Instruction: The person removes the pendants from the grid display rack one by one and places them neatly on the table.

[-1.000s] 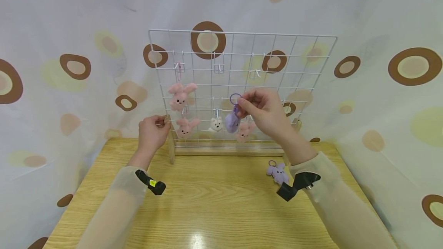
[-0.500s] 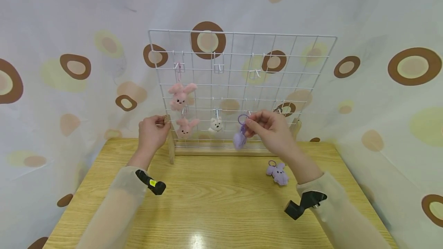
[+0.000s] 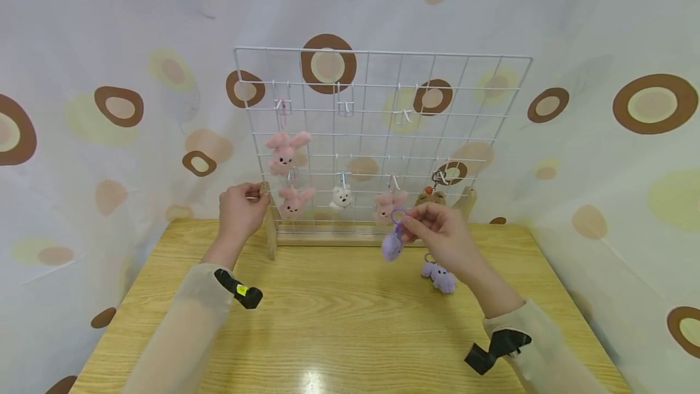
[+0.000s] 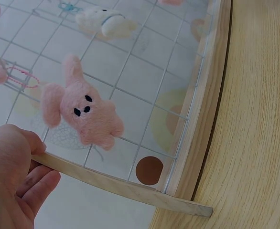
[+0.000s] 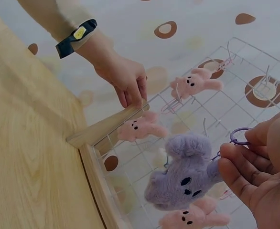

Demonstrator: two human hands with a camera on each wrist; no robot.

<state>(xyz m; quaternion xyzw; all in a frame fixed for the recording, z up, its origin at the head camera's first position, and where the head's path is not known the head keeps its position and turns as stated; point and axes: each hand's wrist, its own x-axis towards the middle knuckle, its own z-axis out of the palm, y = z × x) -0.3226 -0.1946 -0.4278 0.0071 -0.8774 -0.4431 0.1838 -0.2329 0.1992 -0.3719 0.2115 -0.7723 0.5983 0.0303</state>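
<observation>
My right hand (image 3: 442, 235) pinches the purple ring of a plush bunny keychain (image 3: 391, 247), which dangles in front of the rack's lower right part. In the right wrist view the purple bunny (image 5: 180, 176) shows its face, with the ring (image 5: 240, 136) between thumb and fingers. My left hand (image 3: 242, 211) grips the top of the rack's left wooden post; in the left wrist view the thumb and fingers straddle that post (image 4: 116, 188). A second purple bunny keychain (image 3: 442, 278) lies on the table below my right hand, partly covered by it.
The white wire grid rack (image 3: 377, 136) stands in a wooden base (image 3: 328, 239) at the table's (image 3: 328, 315) back. Pink bunnies (image 3: 283, 157), a white plush (image 3: 341, 197) and a brown plush (image 3: 429, 197) hang from it. Two upper hooks (image 3: 346, 107) carry nothing. A patterned sheet surrounds the table.
My right hand has come down and to the right, toward me, with the purple bunny keychain. The pink bunny and brown plush behind it now show. My left hand stays put.
</observation>
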